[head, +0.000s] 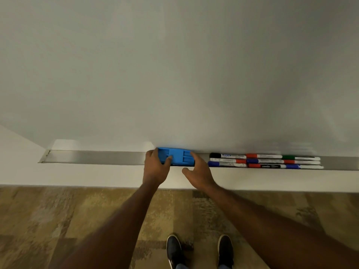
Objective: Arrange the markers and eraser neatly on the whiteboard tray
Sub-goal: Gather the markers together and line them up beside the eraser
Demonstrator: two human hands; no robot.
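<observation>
A blue plastic eraser (177,155) lies on the metal whiteboard tray (93,157), near its middle. My left hand (156,167) grips the eraser's left end, thumb on top. My right hand (198,170) touches its right end, fingers spread and thumb hanging below the tray's front lip. To the right of the eraser, several markers (264,161) with black, red, blue and green caps lie end to end in three straight rows along the tray.
The whiteboard (174,74) fills the view above the tray. The tray's left stretch is bare metal. Below it are a white wall strip and patterned carpet, with my two dark shoes (200,251) at the bottom.
</observation>
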